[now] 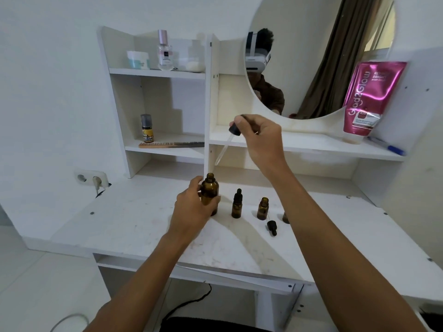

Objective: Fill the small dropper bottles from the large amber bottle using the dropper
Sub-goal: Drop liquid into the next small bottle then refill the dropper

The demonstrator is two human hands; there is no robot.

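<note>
The large, uncapped amber glass bottle (210,191) is stood left of centre on the white tabletop (134,219) and is grasped round its body by the left hand (191,207). Above it, a glass dropper with a black rubber bulb (233,129) is pinched by the right hand (261,137), its tip tilted down-left, clear of the mouth. To the right, a capped small amber bottle (237,204) and an uncapped small amber bottle (263,208) are set side by side.

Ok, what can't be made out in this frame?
Head view, third small bottle: mostly hidden behind the right forearm; capped or open unclear.
Head view, dropper in the right hand: glass tube too thin to show liquid.
Head view, large amber bottle: left hand covers it; fill level unreadable.
</note>
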